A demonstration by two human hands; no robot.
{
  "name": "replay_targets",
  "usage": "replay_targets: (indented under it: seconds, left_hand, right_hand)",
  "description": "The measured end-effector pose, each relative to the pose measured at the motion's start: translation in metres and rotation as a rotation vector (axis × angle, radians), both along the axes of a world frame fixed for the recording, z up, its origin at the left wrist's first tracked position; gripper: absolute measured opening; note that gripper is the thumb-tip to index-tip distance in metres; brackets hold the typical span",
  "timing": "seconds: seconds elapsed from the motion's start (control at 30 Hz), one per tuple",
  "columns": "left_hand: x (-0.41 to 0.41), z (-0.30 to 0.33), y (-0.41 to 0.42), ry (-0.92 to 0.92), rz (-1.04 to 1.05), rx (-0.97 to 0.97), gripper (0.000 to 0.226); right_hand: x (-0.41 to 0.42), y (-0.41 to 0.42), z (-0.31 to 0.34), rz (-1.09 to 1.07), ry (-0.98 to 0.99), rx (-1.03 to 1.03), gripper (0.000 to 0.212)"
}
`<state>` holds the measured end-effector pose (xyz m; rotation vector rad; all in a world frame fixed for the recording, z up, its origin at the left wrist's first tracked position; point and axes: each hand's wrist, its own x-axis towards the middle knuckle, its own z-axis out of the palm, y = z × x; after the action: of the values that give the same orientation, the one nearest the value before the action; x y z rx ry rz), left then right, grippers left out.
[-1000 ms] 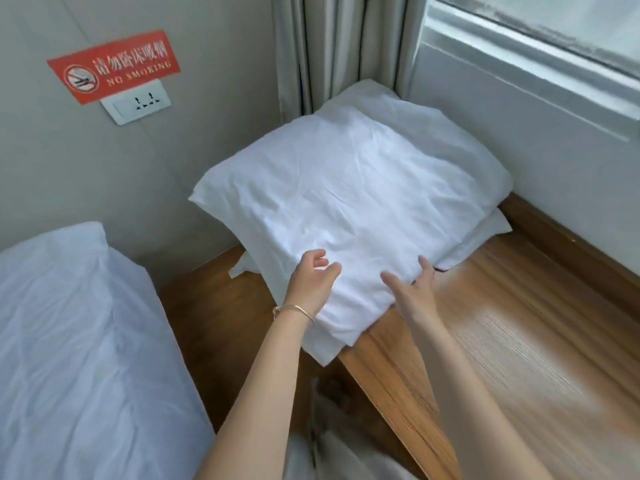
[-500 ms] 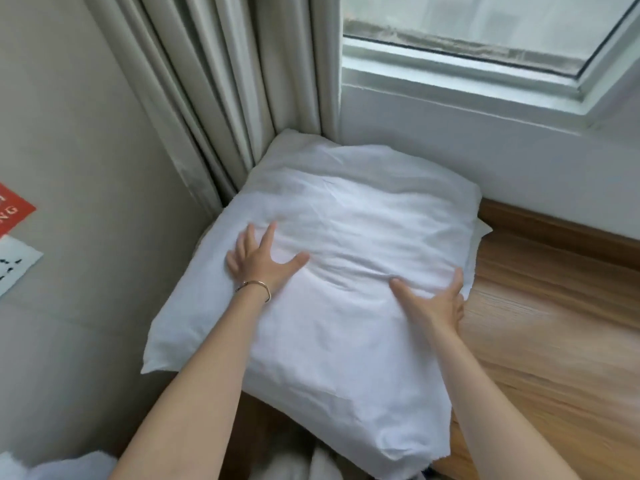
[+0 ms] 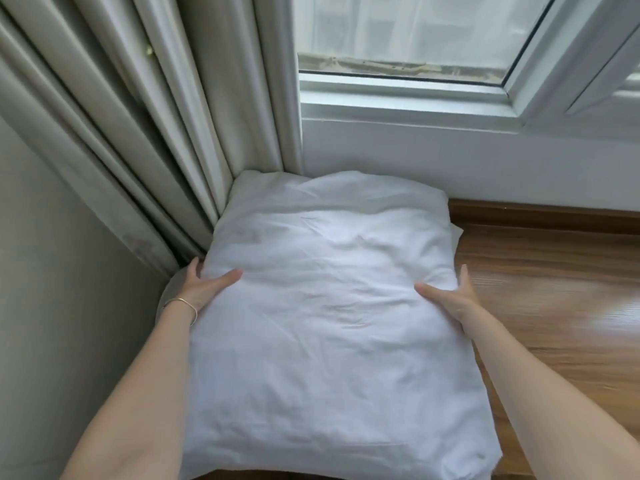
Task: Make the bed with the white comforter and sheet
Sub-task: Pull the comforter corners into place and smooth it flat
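Fingers of my left hand [image 3: 204,284] and right hand [image 3: 452,297] clamp the two sides of the white pillow [image 3: 329,306] on the wooden ledge [image 3: 554,306]

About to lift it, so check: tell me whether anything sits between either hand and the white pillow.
Nothing visible does. The left hand already grips the white pillow at its left edge, beside the curtain, and the right hand grips its right edge above the wooden ledge.
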<state>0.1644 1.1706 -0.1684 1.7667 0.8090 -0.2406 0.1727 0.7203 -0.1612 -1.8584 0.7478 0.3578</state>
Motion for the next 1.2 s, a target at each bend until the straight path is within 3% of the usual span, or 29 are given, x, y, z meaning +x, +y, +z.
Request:
replay_targets:
  seconds: [0.13, 0.23, 0.37, 0.47, 0.57, 0.77, 0.93, 1.2]
  left_hand:
    - [0.013, 0.003, 0.006, 0.031, -0.109, -0.047, 0.118]
    - [0.012, 0.007, -0.02, -0.018, -0.157, 0.063, 0.102]
    - [0.012, 0.002, -0.054, -0.109, -0.294, 0.124, 0.128]
    - [0.013, 0.008, -0.063, -0.141, -0.31, 0.118, 0.121]
    - [0.006, 0.028, -0.085, -0.237, -0.325, 0.211, 0.105]
    - [-0.025, 0.064, -0.172, -0.276, -0.55, 0.466, 0.088]
    - [-0.046, 0.068, -0.231, -0.334, -0.662, 0.442, 0.08]
    - [-0.069, 0.091, -0.38, -0.548, -1.066, 0.557, 0.065]
  right_hand:
    - [0.002, 0.015, -0.003, 0.079, -0.031, 0.024, 0.142]
    - [0.001, 0.032, -0.009, 0.105, -0.092, 0.021, 0.136]
    - [-0.003, 0.042, -0.013, 0.081, -0.117, 0.049, 0.139]
    - [-0.011, 0.052, -0.008, 0.082, -0.163, 0.062, 0.136]
    - [-0.025, 0.068, 0.013, 0.12, -0.226, -0.05, 0.13]
    - [-0.062, 0.087, 0.061, 0.277, -0.235, -0.443, 0.128]
    - [-0.099, 0.038, 0.069, 0.198, -0.137, -0.497, 0.123]
    - [-0.173, -0.081, 0.076, -0.076, -0.088, -0.558, 0.119]
